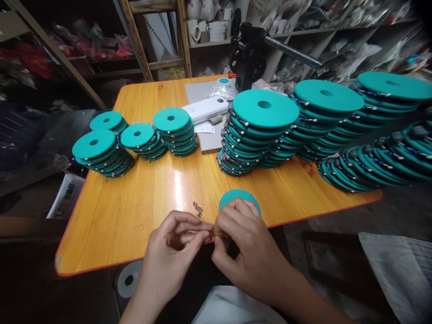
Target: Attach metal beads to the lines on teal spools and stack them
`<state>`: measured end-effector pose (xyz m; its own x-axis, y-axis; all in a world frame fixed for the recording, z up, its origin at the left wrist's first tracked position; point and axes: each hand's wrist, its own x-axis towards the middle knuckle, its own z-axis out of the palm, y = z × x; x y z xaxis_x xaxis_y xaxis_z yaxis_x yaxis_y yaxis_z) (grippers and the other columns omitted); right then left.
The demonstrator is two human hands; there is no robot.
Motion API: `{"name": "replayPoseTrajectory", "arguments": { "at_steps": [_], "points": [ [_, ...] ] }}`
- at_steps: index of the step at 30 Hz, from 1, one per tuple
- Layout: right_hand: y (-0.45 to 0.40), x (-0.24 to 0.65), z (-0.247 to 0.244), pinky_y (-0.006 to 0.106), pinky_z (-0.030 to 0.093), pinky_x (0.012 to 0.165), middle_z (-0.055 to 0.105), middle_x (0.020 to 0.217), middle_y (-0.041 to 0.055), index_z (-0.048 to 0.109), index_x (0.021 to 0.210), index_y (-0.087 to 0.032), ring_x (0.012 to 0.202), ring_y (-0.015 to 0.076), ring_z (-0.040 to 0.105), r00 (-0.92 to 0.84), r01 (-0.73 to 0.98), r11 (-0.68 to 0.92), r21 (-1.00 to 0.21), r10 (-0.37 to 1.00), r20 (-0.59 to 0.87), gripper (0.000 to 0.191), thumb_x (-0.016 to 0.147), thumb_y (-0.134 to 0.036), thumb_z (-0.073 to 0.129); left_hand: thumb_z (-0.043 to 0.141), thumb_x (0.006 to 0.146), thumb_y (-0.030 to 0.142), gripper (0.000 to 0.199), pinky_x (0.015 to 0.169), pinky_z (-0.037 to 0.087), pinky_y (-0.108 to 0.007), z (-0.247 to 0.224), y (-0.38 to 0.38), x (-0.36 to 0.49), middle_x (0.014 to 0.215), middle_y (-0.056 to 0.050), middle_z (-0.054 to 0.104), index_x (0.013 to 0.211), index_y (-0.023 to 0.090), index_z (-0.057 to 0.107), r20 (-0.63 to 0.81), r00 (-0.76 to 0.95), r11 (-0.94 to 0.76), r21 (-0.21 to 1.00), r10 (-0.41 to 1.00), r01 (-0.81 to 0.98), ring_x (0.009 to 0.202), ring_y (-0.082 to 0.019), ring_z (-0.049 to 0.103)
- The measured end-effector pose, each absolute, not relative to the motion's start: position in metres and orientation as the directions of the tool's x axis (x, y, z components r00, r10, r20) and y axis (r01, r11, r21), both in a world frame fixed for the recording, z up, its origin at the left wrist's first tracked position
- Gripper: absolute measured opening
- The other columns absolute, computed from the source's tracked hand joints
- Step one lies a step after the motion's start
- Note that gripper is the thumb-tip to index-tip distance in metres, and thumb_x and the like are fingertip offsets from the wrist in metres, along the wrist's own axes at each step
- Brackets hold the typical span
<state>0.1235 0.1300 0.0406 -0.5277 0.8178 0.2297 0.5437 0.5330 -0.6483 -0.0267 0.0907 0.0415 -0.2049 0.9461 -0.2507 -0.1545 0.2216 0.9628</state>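
Note:
At the table's near edge my left hand [175, 252] pinches something tiny between thumb and fingertips; I cannot make out what. Its tips almost meet those of my right hand [245, 243], whose fingers are curled and pressed together, hiding whatever they hold. Under the right hand lies a green foam disc [232, 196], partly covered by the fingers. A little heap of small dark beads or metal pieces [198, 209] rests on the wood just beyond the left hand.
Stacks of green foam spools [265, 108] wound with line stand along the right of the orange table [158, 189]; shorter stacks [94, 141] are at left. Behind are a white box [206, 109], a black press with a metal lever [249, 56], and loaded shelves [313, 33].

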Motion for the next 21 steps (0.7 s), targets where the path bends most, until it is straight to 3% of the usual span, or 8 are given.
{"name": "replayPoseTrajectory", "arguments": {
  "at_steps": [7, 15, 21],
  "points": [
    [0.1289, 0.1236, 0.0397, 0.033, 0.025, 0.072, 0.045, 0.075, 0.0021, 0.045, 0.072, -0.016, 0.081, 0.0184, 0.038, -0.531, 0.544, 0.541, -0.641, 0.814, 0.237, 0.009, 0.078, -0.011, 0.048, 0.072, 0.079, 0.015, 0.014, 0.072, 0.061, -0.023, 0.0374, 0.0887, -0.0281, 0.082, -0.001, 0.076, 0.084, 0.019, 0.059, -0.226, -0.204, 0.205, 0.972, 0.953, -0.119, 0.081, -0.016, 0.075],
    [0.1289, 0.1234, 0.0406, 0.033, 0.025, 0.071, 0.045, 0.075, 0.0024, 0.044, 0.072, -0.016, 0.081, 0.0183, 0.038, -0.531, 0.547, 0.539, -0.641, 0.815, 0.233, 0.009, 0.079, -0.011, 0.047, 0.068, 0.081, 0.016, 0.009, 0.073, 0.061, -0.021, 0.0386, 0.0847, -0.0271, 0.086, -0.001, 0.075, 0.087, 0.02, 0.063, -0.114, -0.193, 0.128, 0.99, 0.974, 0.062, 0.078, -0.014, 0.074],
    [0.128, 0.1245, 0.041, 0.033, 0.025, 0.072, 0.045, 0.076, 0.0024, 0.046, 0.072, -0.016, 0.081, 0.0184, 0.037, -0.546, 0.542, 0.549, -0.636, 0.806, 0.231, 0.008, 0.079, -0.012, 0.047, 0.069, 0.08, 0.015, 0.01, 0.071, 0.06, -0.019, 0.0389, 0.0847, -0.0264, 0.085, 0.0, 0.075, 0.087, 0.02, 0.062, -0.128, -0.209, 0.134, 0.991, 0.97, 0.013, 0.078, -0.013, 0.074]
  ]
}}
